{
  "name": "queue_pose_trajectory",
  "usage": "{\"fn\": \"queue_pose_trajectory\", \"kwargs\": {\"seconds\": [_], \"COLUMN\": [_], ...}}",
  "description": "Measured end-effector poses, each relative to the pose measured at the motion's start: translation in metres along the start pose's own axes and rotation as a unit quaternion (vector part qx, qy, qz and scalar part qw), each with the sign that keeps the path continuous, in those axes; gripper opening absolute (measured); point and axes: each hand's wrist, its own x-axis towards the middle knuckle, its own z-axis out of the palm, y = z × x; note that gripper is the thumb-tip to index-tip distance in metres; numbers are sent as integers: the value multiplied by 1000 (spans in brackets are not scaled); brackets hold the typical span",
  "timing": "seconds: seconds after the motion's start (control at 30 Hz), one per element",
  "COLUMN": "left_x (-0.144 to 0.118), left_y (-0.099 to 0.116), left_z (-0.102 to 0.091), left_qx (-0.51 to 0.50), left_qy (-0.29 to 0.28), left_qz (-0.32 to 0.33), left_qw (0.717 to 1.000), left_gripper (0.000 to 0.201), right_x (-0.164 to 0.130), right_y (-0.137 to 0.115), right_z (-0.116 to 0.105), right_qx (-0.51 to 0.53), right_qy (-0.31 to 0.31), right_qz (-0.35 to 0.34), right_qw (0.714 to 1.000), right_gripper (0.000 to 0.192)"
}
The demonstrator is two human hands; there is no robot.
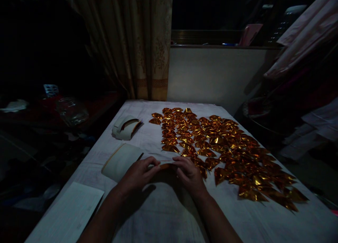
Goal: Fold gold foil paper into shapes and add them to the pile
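Note:
In the middle of the table, my left hand [140, 172] and my right hand [189, 173] pinch opposite ends of a small piece of gold foil paper [167, 166]. It is seen nearly edge-on, so its full shape is hard to make out. Right beside and beyond my right hand spread many folded gold foil pieces [194, 128], shiny and pointed, lying in rough rows. Close to my left hand rests a curved stack of pale paper sheets [120, 162] with a gold edge. Behind it lies another curled pale stack [127, 127].
A flat white pad or sheet stack [72, 209] lies at the table's front left. Pale cloth covers the table [153, 215]. A patterned curtain [148, 42] and a wall [206, 74] stand behind. Clothes [308, 35] hang at the right; a dark side table with clutter [71, 111] is left.

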Motion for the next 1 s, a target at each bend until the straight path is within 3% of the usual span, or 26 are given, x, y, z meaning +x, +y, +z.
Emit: {"fn": "queue_pose_trajectory", "kwargs": {"seconds": [0.07,0.13,0.23,0.33,0.6,0.73,0.83,0.9,1.0], "left_x": [1,1,0,0,4,4,11,22,53], "left_y": [-7,-19,-39,-51,-49,-50,-47,-44,-39], "left_z": [-6,-11,-16,-21,-20,-22,-34,-46,-65], "left_qx": [93,238,349,377,399,377,359,357,382], "left_qy": [81,152,122,103,66,40,36,98,207], "left_qz": [-7,-75,-211,-256,-270,-275,-257,-229,-178], "left_qw": [992,956,905,884,874,884,896,900,883], "left_gripper": [32,55,82,76,60,63,67,64,70], "right_x": [3,5,7,6,4,2,0,-3,-7], "right_y": [-5,-8,-9,-6,-2,-2,0,3,7], "right_z": [-6,-10,-13,-12,-5,0,6,11,17], "right_qx": [0,-7,-11,1,18,18,8,0,-9], "right_qy": [27,69,110,115,105,75,61,60,64], "right_qz": [22,49,88,120,160,152,148,144,138], "right_qw": [999,996,990,986,981,985,987,988,988], "right_gripper": [22,22,25,29,30,29,28,28,29]}}
